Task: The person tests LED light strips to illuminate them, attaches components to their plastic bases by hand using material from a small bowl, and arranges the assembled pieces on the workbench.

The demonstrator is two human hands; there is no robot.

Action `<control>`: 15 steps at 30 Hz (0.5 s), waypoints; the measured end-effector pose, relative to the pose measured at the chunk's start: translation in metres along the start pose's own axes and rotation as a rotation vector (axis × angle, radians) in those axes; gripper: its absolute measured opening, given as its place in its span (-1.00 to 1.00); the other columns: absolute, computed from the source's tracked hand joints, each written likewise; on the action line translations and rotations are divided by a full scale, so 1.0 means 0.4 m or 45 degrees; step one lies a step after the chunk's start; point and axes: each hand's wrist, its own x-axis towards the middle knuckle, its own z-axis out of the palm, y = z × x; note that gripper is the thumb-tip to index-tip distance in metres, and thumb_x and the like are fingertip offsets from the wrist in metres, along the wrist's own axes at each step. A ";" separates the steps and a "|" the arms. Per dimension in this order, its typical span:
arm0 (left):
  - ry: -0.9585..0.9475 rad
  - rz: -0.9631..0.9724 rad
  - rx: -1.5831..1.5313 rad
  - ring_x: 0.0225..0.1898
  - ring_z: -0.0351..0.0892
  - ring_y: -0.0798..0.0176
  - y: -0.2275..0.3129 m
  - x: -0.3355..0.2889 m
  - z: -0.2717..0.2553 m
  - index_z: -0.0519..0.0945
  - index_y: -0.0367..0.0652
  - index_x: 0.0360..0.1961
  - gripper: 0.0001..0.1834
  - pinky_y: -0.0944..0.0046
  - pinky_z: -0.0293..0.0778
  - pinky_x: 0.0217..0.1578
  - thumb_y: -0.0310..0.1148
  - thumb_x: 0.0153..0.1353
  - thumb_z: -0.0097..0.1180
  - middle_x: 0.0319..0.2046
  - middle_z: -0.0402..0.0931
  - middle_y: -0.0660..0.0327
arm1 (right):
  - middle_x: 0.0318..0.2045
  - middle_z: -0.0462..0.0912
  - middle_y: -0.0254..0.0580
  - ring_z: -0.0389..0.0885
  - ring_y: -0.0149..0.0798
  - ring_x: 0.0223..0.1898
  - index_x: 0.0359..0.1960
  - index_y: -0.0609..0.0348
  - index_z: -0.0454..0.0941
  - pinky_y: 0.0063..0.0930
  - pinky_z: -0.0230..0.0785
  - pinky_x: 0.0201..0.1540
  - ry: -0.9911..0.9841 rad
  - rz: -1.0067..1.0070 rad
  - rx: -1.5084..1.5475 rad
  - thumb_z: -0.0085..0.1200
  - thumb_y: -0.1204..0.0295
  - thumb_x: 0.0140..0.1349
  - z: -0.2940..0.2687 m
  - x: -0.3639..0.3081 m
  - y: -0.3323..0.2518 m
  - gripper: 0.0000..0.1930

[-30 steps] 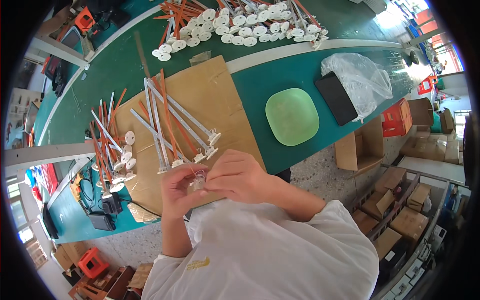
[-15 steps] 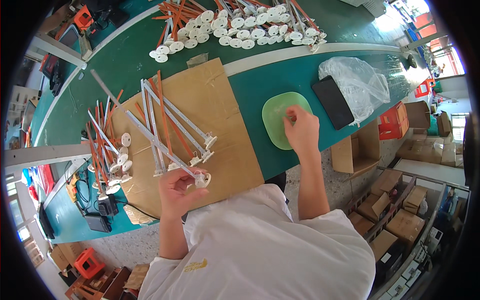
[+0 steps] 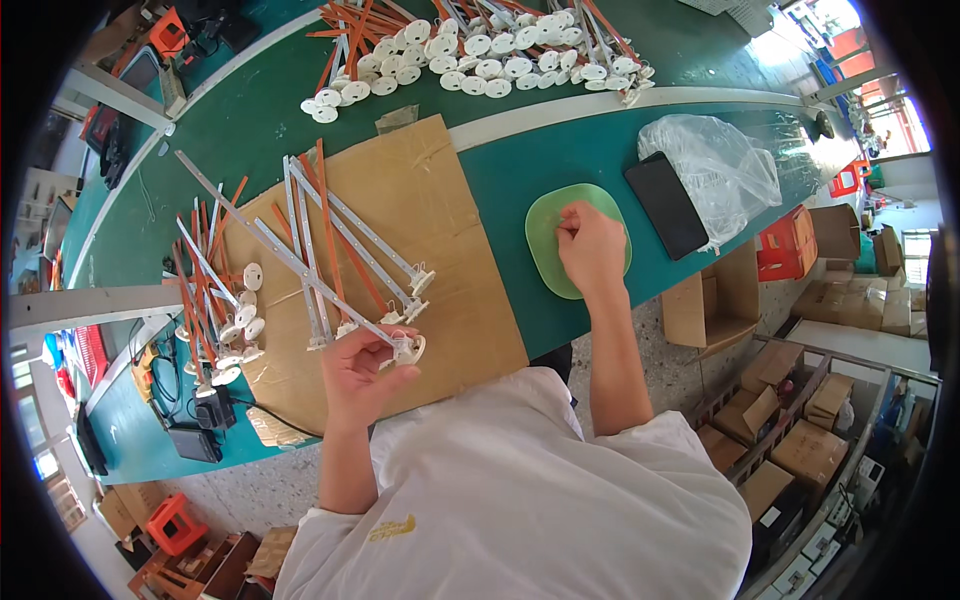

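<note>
My left hand (image 3: 362, 372) grips the white round base of a long thin LED strip (image 3: 290, 258), which slants up and away to the left over the cardboard. Over a shallow light-green dish (image 3: 543, 262) is my right hand (image 3: 592, 245), its fingers pinched together above the dish; whatever they hold, if anything, is too small or hidden. More strips with white end pieces (image 3: 415, 308) lie on the cardboard sheet (image 3: 455, 265) beyond my left hand, some silver and some orange-brown.
A large heap of similar strips with white discs (image 3: 490, 68) lies at the far side of the green table. Another bundle (image 3: 240, 320) sits at the left. A black phone (image 3: 668, 205) and a clear plastic bag (image 3: 715, 165) lie right of the dish. Open cardboard boxes (image 3: 715, 305) stand beyond the edge.
My right hand has shifted slightly left and away over the dish, its fingers drawn closer together. The strip in my left hand has tilted a little, its far end lower to the left.
</note>
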 end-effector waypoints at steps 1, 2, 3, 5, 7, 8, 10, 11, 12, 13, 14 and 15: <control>-0.010 0.006 -0.011 -0.05 0.65 0.19 0.000 0.000 0.006 0.57 -0.38 -0.05 -0.50 0.22 0.57 0.03 -0.66 -0.09 0.42 -0.10 0.63 0.00 | -0.41 0.73 -0.12 0.72 -0.11 -0.38 -0.27 0.22 0.63 -0.33 0.53 -0.24 0.000 -0.003 0.000 0.19 0.60 0.01 0.000 0.002 0.001 -0.81; -0.020 0.011 -0.022 -0.05 0.64 0.20 0.000 0.000 0.011 0.57 -0.39 -0.05 -0.50 0.22 0.57 0.04 -0.67 -0.09 0.42 -0.09 0.63 0.00 | -0.41 0.73 -0.10 0.70 -0.05 -0.35 -0.27 0.22 0.63 -0.26 0.53 -0.23 -0.043 0.011 0.021 0.15 0.59 0.04 -0.001 0.003 0.002 -0.82; -0.019 0.014 -0.023 -0.05 0.64 0.20 0.000 -0.001 0.013 0.57 -0.39 -0.05 -0.50 0.22 0.57 0.04 -0.67 -0.09 0.42 -0.09 0.63 0.00 | -0.41 0.72 -0.07 0.69 0.02 -0.32 -0.27 0.22 0.63 -0.18 0.52 -0.22 -0.085 0.024 0.041 0.11 0.58 0.06 -0.002 0.004 0.003 -0.83; -0.053 0.021 -0.048 -0.05 0.64 0.22 0.001 -0.003 0.015 0.56 -0.39 -0.04 -0.50 0.24 0.57 0.03 -0.68 -0.08 0.41 -0.08 0.62 -0.01 | -0.41 0.72 -0.08 0.70 -0.05 -0.36 -0.30 0.24 0.64 -0.27 0.53 -0.25 -0.074 -0.005 0.070 0.13 0.59 0.05 0.001 0.005 0.006 -0.84; -0.039 0.023 -0.060 -0.04 0.64 0.21 0.003 -0.009 0.014 0.56 -0.39 -0.04 -0.50 0.23 0.56 0.04 -0.69 -0.08 0.40 -0.07 0.62 -0.01 | -0.41 0.73 -0.09 0.72 -0.12 -0.39 -0.32 0.26 0.64 -0.35 0.53 -0.27 -0.065 -0.035 0.103 0.15 0.61 0.03 0.010 0.003 0.016 -0.85; -0.028 0.022 -0.072 -0.03 0.63 0.20 0.004 -0.011 0.013 0.56 -0.40 -0.03 -0.50 0.23 0.55 0.05 -0.70 -0.08 0.39 -0.07 0.62 -0.01 | -0.43 0.72 -0.09 0.71 -0.12 -0.41 -0.34 0.27 0.64 -0.35 0.53 -0.27 -0.043 -0.090 0.123 0.15 0.61 0.04 0.014 -0.002 0.026 -0.87; 0.002 0.032 -0.101 -0.01 0.62 0.19 0.003 -0.017 0.006 0.56 -0.39 -0.04 -0.50 0.21 0.54 0.07 -0.71 -0.08 0.38 -0.07 0.62 -0.01 | -0.45 0.72 -0.09 0.71 -0.13 -0.42 -0.35 0.27 0.64 -0.35 0.53 -0.28 -0.029 -0.151 0.148 0.15 0.61 0.05 0.016 -0.011 0.031 -0.89; 0.025 0.041 -0.131 0.00 0.62 0.17 0.001 -0.019 0.003 0.56 -0.39 -0.04 -0.51 0.19 0.52 0.09 -0.72 -0.08 0.37 -0.08 0.62 0.00 | -0.44 0.71 -0.08 0.71 -0.13 -0.42 -0.37 0.28 0.63 -0.35 0.52 -0.28 -0.025 -0.132 0.182 0.16 0.61 0.06 0.013 -0.014 0.028 -0.91; 0.031 0.041 -0.128 0.00 0.62 0.17 0.001 -0.021 0.000 0.56 -0.39 -0.04 -0.51 0.19 0.52 0.09 -0.72 -0.08 0.37 -0.08 0.62 0.00 | -0.43 0.71 -0.07 0.70 -0.13 -0.42 -0.40 0.29 0.62 -0.35 0.52 -0.29 -0.021 -0.112 0.217 0.16 0.60 0.07 0.010 -0.018 0.024 -0.94; 0.038 0.056 -0.131 0.01 0.61 0.16 -0.001 -0.022 -0.004 0.56 -0.39 -0.04 -0.51 0.18 0.51 0.10 -0.73 -0.08 0.36 -0.08 0.61 -0.01 | -0.43 0.71 -0.07 0.70 -0.13 -0.42 -0.40 0.29 0.62 -0.35 0.52 -0.29 -0.025 -0.115 0.221 0.16 0.60 0.07 0.010 -0.021 0.022 -0.94; 0.044 0.071 -0.134 0.03 0.61 0.15 -0.003 -0.024 -0.008 0.55 -0.39 -0.04 -0.51 0.16 0.50 0.12 -0.74 -0.08 0.34 -0.08 0.61 -0.01 | -0.39 0.71 -0.05 0.69 -0.13 -0.42 -0.39 0.29 0.61 -0.35 0.52 -0.29 -0.019 -0.133 0.193 0.17 0.59 0.07 0.010 -0.025 0.019 -0.93; 0.049 0.071 -0.131 0.03 0.61 0.15 -0.004 -0.025 -0.009 0.55 -0.39 -0.04 -0.51 0.16 0.50 0.12 -0.74 -0.08 0.34 -0.08 0.61 -0.01 | -0.35 0.70 -0.03 0.69 -0.14 -0.42 -0.38 0.30 0.60 -0.35 0.51 -0.29 -0.013 -0.152 0.166 0.19 0.59 0.06 0.010 -0.027 0.017 -0.92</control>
